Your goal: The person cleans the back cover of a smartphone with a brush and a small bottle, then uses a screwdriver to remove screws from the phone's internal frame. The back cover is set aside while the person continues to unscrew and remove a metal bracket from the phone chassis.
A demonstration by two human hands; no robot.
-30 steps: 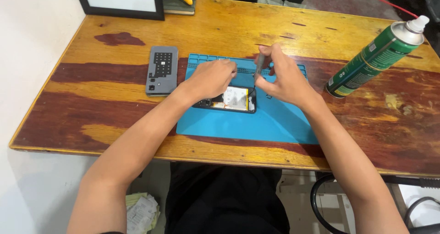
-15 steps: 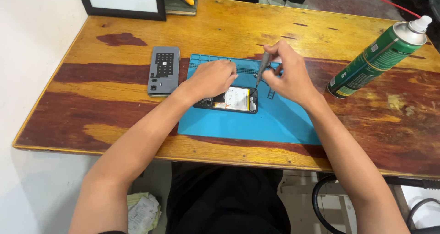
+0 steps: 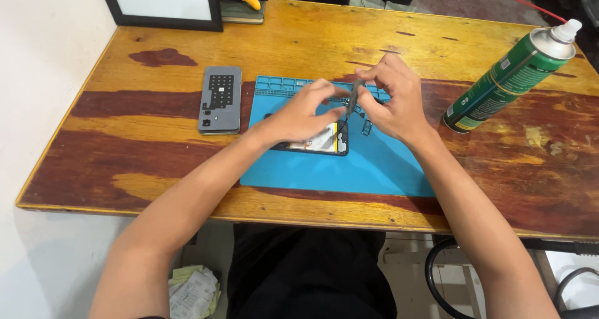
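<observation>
Big worn wooden table (image 3: 187, 38) under everything, blue silicone work mat (image 3: 374, 163) right below both hands. Off to the right hand's outer side, tall green spray can (image 3: 508, 82) with white cap, tilted, yellow-and-white label panel near its base. Left of the left hand, grey slab-shaped phone back cover (image 3: 219, 99), flat on the wood. Far beyond the left hand, black-framed white panel (image 3: 163, 4).

Opened phone (image 3: 315, 141) flat on the mat, partly under the left hand (image 3: 302, 113); fingers curled, fingertips meeting the tool. Right hand (image 3: 393, 97) pinching a thin dark tool (image 3: 353, 99), near upright, over the phone's top edge.

Probably light, stiff but fragile inside; best gripped by the frame edges, never the exposed parts.
</observation>
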